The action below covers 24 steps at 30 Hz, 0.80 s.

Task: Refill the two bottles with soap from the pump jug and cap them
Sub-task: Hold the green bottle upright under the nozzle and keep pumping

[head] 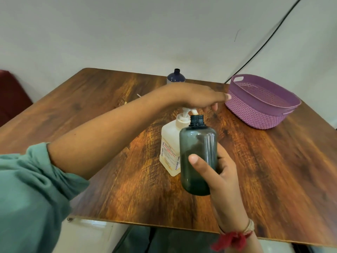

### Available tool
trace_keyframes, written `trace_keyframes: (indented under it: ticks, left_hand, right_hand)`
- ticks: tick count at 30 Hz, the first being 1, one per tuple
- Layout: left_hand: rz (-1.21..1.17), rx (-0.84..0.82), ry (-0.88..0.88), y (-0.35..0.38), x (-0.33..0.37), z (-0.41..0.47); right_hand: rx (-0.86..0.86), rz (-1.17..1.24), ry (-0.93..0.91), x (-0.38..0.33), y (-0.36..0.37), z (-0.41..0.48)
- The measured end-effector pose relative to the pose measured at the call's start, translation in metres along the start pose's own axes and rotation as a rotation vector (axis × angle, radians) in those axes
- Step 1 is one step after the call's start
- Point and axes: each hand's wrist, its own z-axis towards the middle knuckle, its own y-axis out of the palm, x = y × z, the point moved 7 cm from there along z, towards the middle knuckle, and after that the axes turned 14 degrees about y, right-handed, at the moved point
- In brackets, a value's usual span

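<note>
My right hand (217, 172) grips a dark translucent green bottle (197, 157), uncapped, held upright above the table with its open neck just under the pump spout. Right behind it stands the white pump jug (170, 150) with a printed label. My left hand (198, 96) lies flat on top of the jug's pump head (187, 111), fingers straight and pointing right. A second bottle (176, 76), dark blue with a pale lower part and no cap, stands at the table's far edge. No caps are visible.
A purple woven plastic basket (259, 106) sits at the far right of the wooden table (109, 161). A black cable (264, 44) runs down the wall behind it. A small pale stick (139, 95) lies near my left forearm.
</note>
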Motion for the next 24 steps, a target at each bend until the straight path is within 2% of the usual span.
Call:
trace_keyframes:
  ticks: [7, 12, 21, 24]
  left_hand:
    - [-0.029, -0.004, 0.000, 0.009, -0.005, 0.000]
    - [0.005, -0.079, -0.016, 0.006, -0.003, -0.001]
    - [-0.088, 0.018, -0.014, 0.004, -0.002, -0.002]
    - [0.006, 0.035, -0.024, 0.006, 0.000, -0.002]
  right_hand:
    - [-0.018, 0.002, 0.026, 0.001, 0.005, 0.000]
    - [-0.046, 0.049, 0.050, -0.006, 0.005, -0.003]
    - [-0.062, 0.054, 0.085, -0.010, 0.004, -0.004]
    - [-0.053, 0.054, 0.102, -0.007, 0.005, -0.007]
